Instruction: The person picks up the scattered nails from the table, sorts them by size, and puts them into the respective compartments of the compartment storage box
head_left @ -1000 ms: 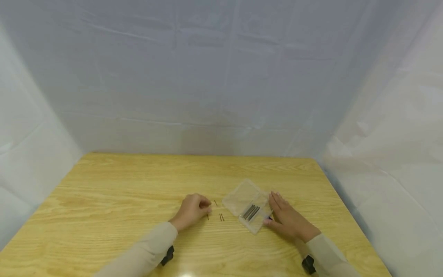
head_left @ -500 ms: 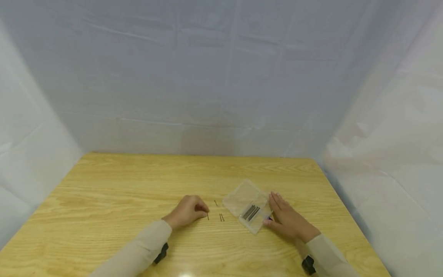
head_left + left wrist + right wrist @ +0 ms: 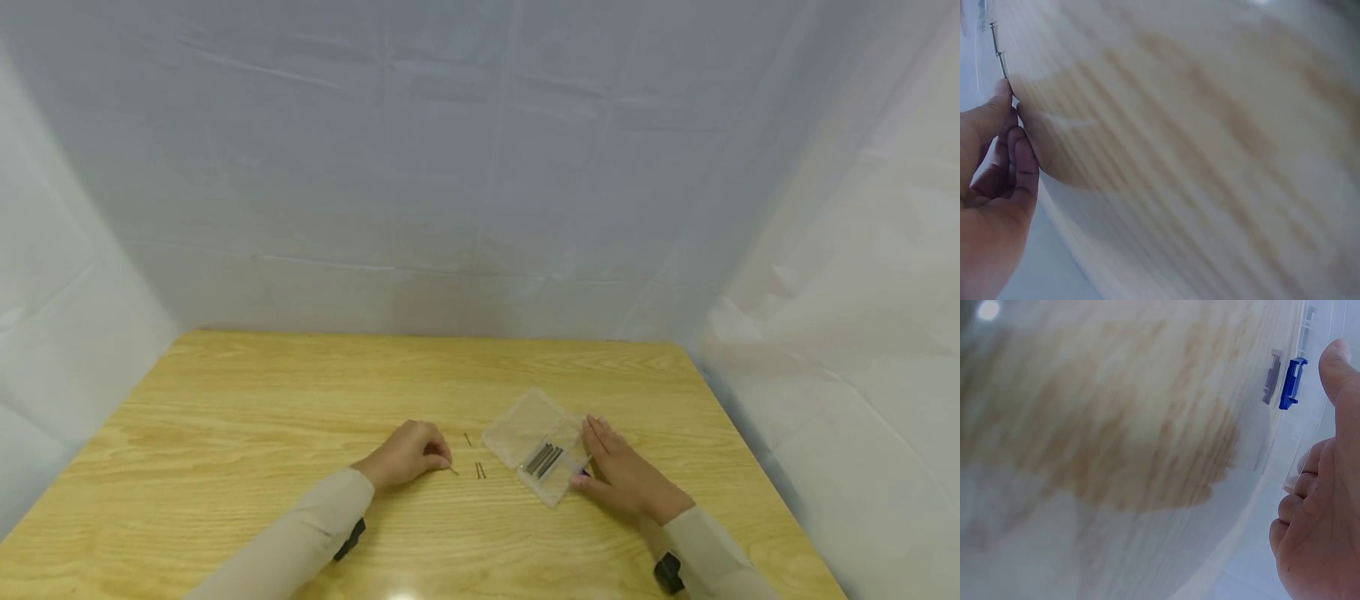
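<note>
In the head view my left hand (image 3: 408, 454) pinches a small thin nail (image 3: 454, 472) between thumb and fingertips, low over the table. Two nails (image 3: 480, 471) lie side by side to its right, and a single nail (image 3: 467, 439) lies farther back. The left wrist view shows slim nails (image 3: 995, 39) with flat heads just past the thumb tip. My right hand (image 3: 626, 475) lies with extended fingers along the right side of an open clear plastic case (image 3: 517, 433). Several dark nails (image 3: 543, 460) fill one compartment. A blue latch (image 3: 1291, 384) shows near my right thumb.
The wooden table (image 3: 300, 392) has rounded far corners. White sheeting (image 3: 465, 208) hangs behind it and along both sides. The case's lid lies folded back toward the far left.
My left hand has drawn back slightly to the left and picked at the nearest nail, which now tilts between its fingertips. The right hand and case have stayed put.
</note>
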